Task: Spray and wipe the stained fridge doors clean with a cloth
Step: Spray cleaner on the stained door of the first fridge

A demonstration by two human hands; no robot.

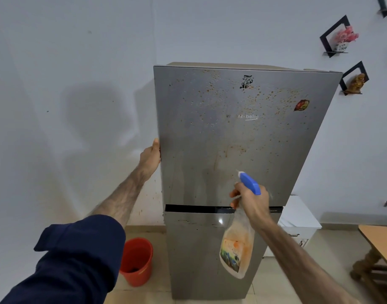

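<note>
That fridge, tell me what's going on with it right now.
A person is cleaning the fridge. The right hand holds a spray bottle in a firm grip, its blue nozzle aimed at the upper door. The left hand holds that door's left edge. Brown stains still speckle the door, and wet streaks run down its lower part. No cloth is in view. A red bucket stands on the floor at left.

This looks like a room in a home. A tall grey fridge (243, 150) stands by a plain wall, little wall shelves (337, 36) hang at 2 o'clock, and a wooden table (379, 242) sits at 4 o'clock.
</note>
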